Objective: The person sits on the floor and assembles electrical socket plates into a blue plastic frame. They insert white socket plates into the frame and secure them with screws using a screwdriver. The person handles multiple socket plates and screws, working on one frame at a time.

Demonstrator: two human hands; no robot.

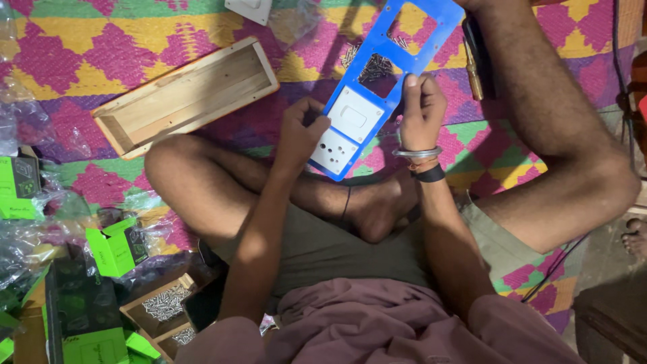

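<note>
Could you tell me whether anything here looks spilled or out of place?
Yes: small screws lie loose in a scattered pile on the mat, seen through a cutout in the blue plate, rather than in a box. The left hand and right hand hold the plate tilted. Clear wrappers clutter the left side.

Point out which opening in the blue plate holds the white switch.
On the blue plate, the white switch fills the second opening from the lower end, above the socket. The two upper openings are empty.
</note>
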